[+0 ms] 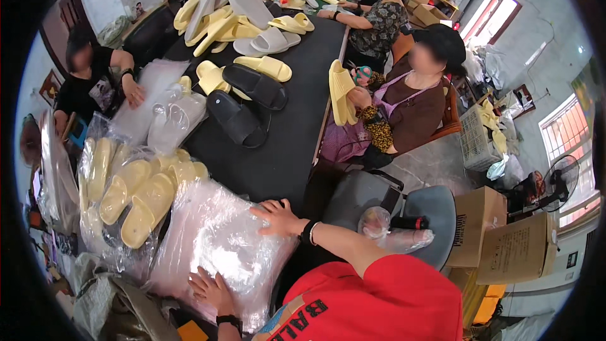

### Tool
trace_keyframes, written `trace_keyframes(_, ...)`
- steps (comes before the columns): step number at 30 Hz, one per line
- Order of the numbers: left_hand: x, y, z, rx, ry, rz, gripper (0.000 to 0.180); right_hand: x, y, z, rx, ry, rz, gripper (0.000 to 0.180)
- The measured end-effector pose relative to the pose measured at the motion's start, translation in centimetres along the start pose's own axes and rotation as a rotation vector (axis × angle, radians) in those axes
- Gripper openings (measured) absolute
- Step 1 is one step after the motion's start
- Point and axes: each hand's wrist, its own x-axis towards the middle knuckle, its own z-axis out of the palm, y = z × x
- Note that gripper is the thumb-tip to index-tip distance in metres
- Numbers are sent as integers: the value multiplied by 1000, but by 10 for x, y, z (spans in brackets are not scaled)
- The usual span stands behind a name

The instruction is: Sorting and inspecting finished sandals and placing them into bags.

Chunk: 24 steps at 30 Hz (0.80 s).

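A stack of clear plastic bags [221, 246] lies flat at the near edge of the black table. My left hand [213, 290] rests on the lower part of the stack with its fingers spread. On the far right corner of the bags lies my right hand [279, 218], fingers apart, with nothing in it. Just left of the stack are yellow slide sandals [148, 208] in clear bags. Beyond them sit bagged pale slides [180, 117]. A pair of black slides [238, 121] lies loose farther up the table, beside yellow slides [265, 68].
A large pile of yellow and grey slides [233, 19] covers the table's far part. On the right, a person holds a yellow slide [341, 95]; another person sits at the left. A grey chair [435, 215] with a cup and cardboard boxes [499, 233] stand to my right.
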Motion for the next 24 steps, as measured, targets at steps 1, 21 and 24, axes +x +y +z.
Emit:
trace_keyframes(1,1,-13,9,-47,44,33,61,0,-1,-1,4,-7,4,73)
trace_keyframes(21,-18,-109,56,-1183,209,-500,77,32,-30,-22,347,-72,168,95)
trace_keyframes(24,-22,-75,1,-1137,28,-519,71,32,-26,-30,335,-76,187,97)
